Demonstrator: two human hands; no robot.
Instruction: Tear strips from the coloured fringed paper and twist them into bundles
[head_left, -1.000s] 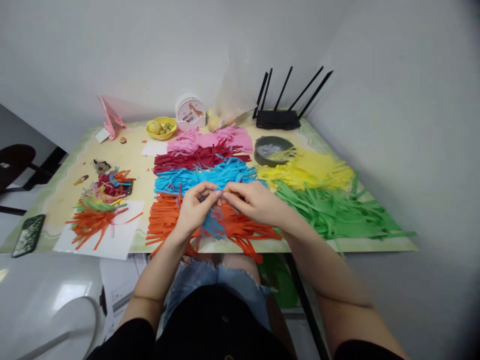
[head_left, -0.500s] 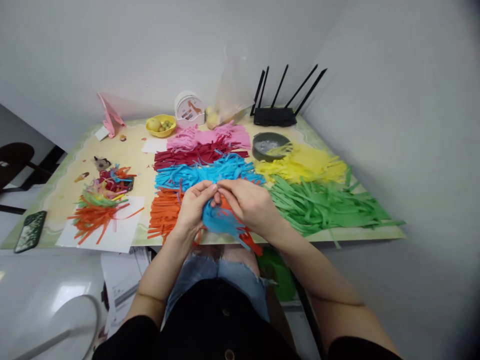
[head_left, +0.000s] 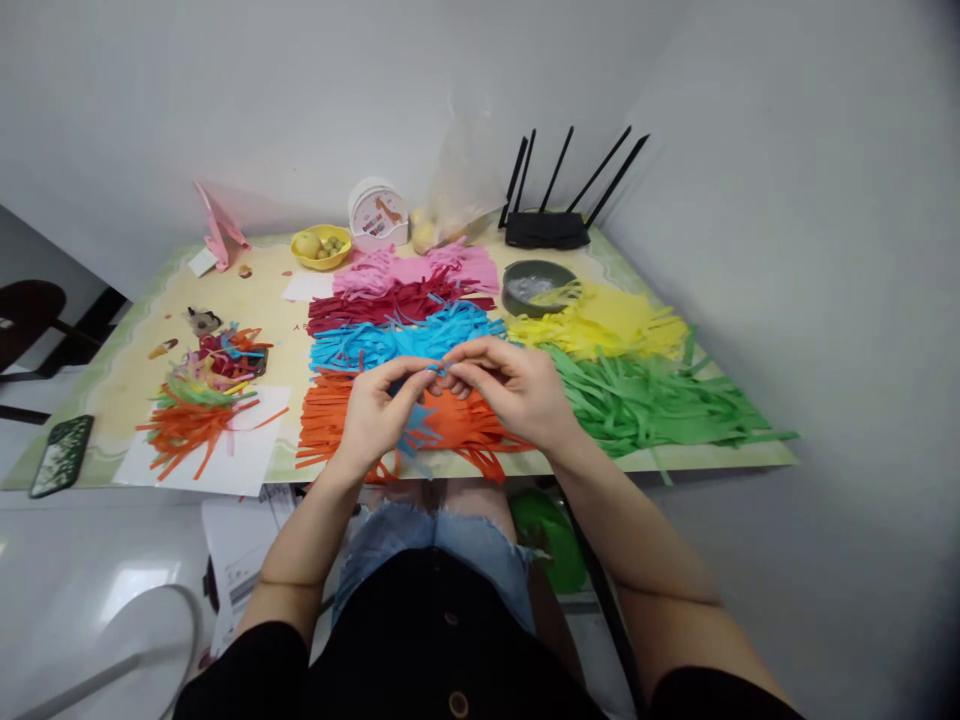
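Note:
Over the orange fringed paper [head_left: 450, 418], my left hand [head_left: 381, 405] and my right hand [head_left: 517, 390] meet fingertip to fingertip. Both pinch a small piece of blue fringed paper [head_left: 420, 425], whose blurred strips hang down between the hands. My fingers partly hide the pinched end. Just beyond my hands lies the stack of blue fringed paper [head_left: 405, 338]. Behind it are rows of dark red fringed paper [head_left: 397, 305] and pink fringed paper [head_left: 420, 268]. Green fringed paper [head_left: 652, 400] spreads right of my right hand, with yellow fringed paper [head_left: 607, 320] above it.
A tangle of mixed-colour strips [head_left: 199, 415] lies partly on a white sheet [head_left: 247, 450] at left, near a phone [head_left: 61, 456]. Toward the back stand a yellow fruit bowl [head_left: 321, 262], a white giraffe-printed container [head_left: 379, 218], a dark round bowl [head_left: 521, 305] and a black router [head_left: 547, 230].
The blue piece between my hands has swung down and to the left, and less of it shows. My right hand has turned and its fingers have lifted slightly.

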